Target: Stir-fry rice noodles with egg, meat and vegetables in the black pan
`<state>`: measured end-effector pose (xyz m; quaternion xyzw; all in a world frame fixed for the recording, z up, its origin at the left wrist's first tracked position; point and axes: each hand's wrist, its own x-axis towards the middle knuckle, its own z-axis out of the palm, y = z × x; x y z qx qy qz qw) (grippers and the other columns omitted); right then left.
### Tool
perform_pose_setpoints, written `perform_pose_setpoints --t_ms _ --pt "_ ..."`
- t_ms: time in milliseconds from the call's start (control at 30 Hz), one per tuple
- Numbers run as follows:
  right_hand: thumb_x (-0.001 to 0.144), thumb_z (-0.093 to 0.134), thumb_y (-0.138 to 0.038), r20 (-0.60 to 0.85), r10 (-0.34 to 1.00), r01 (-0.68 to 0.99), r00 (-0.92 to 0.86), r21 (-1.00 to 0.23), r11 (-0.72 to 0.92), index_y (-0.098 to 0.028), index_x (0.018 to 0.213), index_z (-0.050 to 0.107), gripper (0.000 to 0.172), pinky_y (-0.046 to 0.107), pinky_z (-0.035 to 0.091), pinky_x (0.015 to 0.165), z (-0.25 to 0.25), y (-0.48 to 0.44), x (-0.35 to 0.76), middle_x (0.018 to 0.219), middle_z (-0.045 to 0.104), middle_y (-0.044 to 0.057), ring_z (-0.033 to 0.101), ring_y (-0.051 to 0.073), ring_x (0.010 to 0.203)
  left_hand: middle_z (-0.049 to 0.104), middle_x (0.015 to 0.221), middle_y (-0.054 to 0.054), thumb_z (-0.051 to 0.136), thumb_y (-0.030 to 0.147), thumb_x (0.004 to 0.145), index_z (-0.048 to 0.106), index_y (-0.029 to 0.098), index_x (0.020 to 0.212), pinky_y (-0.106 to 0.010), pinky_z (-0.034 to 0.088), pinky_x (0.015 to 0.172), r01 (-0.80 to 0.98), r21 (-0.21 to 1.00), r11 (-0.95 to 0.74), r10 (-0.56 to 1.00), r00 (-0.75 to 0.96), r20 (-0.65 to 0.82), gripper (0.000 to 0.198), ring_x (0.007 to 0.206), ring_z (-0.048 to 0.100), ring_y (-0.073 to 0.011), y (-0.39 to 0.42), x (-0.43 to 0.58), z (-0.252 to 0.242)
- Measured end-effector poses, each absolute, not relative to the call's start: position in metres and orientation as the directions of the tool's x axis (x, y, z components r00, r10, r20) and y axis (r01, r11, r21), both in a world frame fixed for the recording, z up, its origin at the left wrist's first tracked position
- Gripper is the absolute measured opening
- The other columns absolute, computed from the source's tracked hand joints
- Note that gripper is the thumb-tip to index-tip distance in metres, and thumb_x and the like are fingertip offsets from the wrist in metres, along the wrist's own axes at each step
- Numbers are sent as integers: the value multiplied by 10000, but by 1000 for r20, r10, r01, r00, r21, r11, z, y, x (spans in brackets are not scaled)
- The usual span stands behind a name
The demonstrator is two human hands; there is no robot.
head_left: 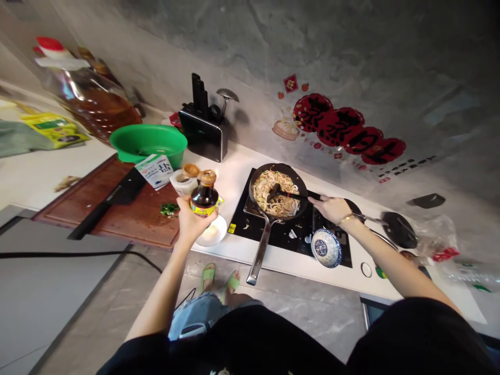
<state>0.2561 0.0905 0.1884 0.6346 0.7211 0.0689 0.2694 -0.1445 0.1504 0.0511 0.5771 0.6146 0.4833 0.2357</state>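
My left hand [194,223] is wrapped round a dark sauce bottle [204,197] with a yellow label and a brown top, held upright over the counter's front part. Just below it is a small white plate [213,233]. My right hand [331,209] grips the handle of a black spatula [287,194], whose head rests among the noodles [279,203]. They lie in a dark frying pan [302,190] on the left part of the black cooktop [244,212]. The pan's metal handle [259,255] points towards me past the counter edge.
A cleaver [113,200] and chopped greens [169,209] lie on the brown cutting board [78,195]. Behind are a green basin [148,141], a large oil jug [89,99] and a knife block [203,133]. An upturned blue-and-white bowl [327,248] sits at the cooktop's front.
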Motion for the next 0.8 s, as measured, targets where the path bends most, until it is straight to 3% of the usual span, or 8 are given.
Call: perform_pose_setpoints --t_ms 200,367,467,567,667,800 --pt "913 357 -338 -293 947 943 129 332 -26 -236 1286 539 427 302 453 810 169 120 283 1124 655 96 627 214 951 538 943 -80 728 381 496 400 137 1048 -331 493 740 486 860 -155 940 -196 280 686 860 600 -233 147 -135 51" --pt "862 449 -337 -494 865 978 92 207 14 -252 1171 640 373 302 449 867 229 98 325 1119 671 25 625 212 985 536 930 -76 727 400 507 387 141 1037 -334 490 738 463 872 -156 946 -184 267 681 834 603 -230 144 -130 51" --pt "832 515 -366 -523 847 956 92 284 72 -276 1177 636 376 346 448 833 268 89 328 1087 684 50 633 246 958 539 928 -77 724 405 510 381 145 1040 -339 489 736 459 877 -142 952 -181 248 683 837 605 -235 143 -128 49" --pt "804 562 -371 -526 845 925 92 359 123 -287 1178 632 390 351 461 785 264 83 316 1030 702 71 646 249 907 543 950 -86 719 399 512 377 148 1040 -338 486 752 453 878 -152 948 -183 259 678 880 601 -243 142 -126 47" --pt "851 487 -365 -391 919 931 40 348 107 -307 1216 597 386 332 482 777 222 75 301 1026 704 52 658 216 869 549 949 -85 714 394 513 376 154 1037 -338 487 752 448 883 -144 945 -204 257 669 896 599 -247 140 -126 46" --pt "907 370 -370 -178 983 974 53 225 -12 -254 1269 557 423 296 492 785 165 76 282 1054 693 63 660 192 860 551 925 -79 723 389 507 378 158 1033 -337 492 743 442 888 -129 941 -228 250 670 896 602 -252 138 -131 46"
